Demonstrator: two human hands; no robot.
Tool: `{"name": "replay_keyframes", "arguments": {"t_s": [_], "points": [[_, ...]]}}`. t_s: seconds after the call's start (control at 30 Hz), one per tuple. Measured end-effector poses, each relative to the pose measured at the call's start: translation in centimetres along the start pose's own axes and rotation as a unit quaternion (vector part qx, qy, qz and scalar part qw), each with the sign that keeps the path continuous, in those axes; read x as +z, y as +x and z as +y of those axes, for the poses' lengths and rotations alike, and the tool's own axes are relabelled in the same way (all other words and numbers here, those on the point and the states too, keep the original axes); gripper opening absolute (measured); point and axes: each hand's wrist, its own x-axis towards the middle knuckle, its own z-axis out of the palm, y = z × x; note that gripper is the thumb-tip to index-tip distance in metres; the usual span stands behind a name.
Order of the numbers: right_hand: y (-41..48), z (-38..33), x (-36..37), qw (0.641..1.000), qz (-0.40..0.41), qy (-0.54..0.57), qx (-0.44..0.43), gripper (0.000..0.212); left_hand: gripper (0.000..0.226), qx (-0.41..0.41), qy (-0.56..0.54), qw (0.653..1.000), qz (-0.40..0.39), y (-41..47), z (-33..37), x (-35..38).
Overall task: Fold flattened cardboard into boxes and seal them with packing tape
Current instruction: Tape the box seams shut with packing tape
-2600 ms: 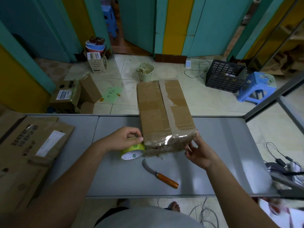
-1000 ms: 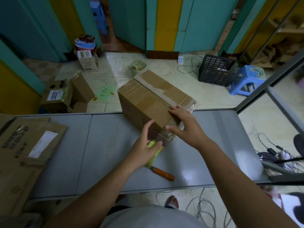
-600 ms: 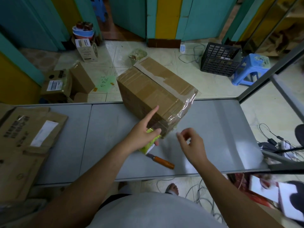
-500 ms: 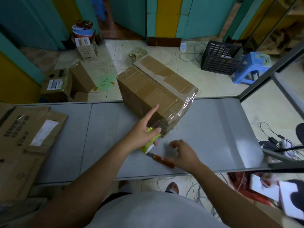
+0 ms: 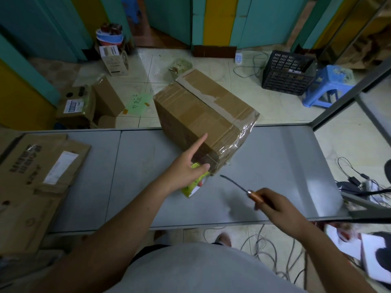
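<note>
You are pinching the yellow-green roll of clear packing tape (image 5: 193, 185) in your left hand (image 5: 186, 168), thumb over it and lower fingers under. Your index finger is stretching toward the brown taped cardboard box (image 5: 203, 108); I cannot tell whether it is touching.

Your right hand (image 5: 275, 206), well apart from the left, is gripping the orange-handled knife (image 5: 255, 195) by its handle. The blurred blade is pointing at the box's near corner.

The box is sitting skewed near the far edge of the grey desk (image 5: 137, 187). I am judging it light and hollow, stiff along the edges but yielding on the panels. It is probably slick where glossy tape is wrapping the corner, so brace it on bare cardboard.

Flattened brown cardboard sheets (image 5: 38, 176) are lying at the desk's left end.
</note>
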Motion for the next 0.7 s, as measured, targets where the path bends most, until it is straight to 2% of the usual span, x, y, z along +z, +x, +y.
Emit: {"name": "replay_keyframes", "arguments": {"t_s": [0.1,0.2,0.33,0.47,0.7], "points": [[-3.2,-2.1,-2.3,0.997,0.056,0.051,-0.034,0.011,0.086,0.005,-0.009,1.0,0.008,0.2,-0.2,0.2],[-3.8,-5.9,-2.8,0.992,0.086,0.057,-0.078,0.021,0.087,0.008,-0.017,1.0,0.003,0.3,-0.3,0.2],[-1.8,-9.9,-2.2,0.994,0.072,0.023,-0.083,0.021,0.088,0.018,-0.025,1.0,-0.005,0.3,0.1,0.2],[0.2,-11.9,-2.5,0.996,0.032,-0.055,-0.06,0.018,0.088,0.029,-0.028,0.999,-0.003,-0.1,0.2,0.1],[2.4,-15.3,-3.4,0.993,0.002,-0.115,-0.036,0.036,0.089,0.019,-0.026,0.999,-0.003,-0.4,0.6,0.0]]}}
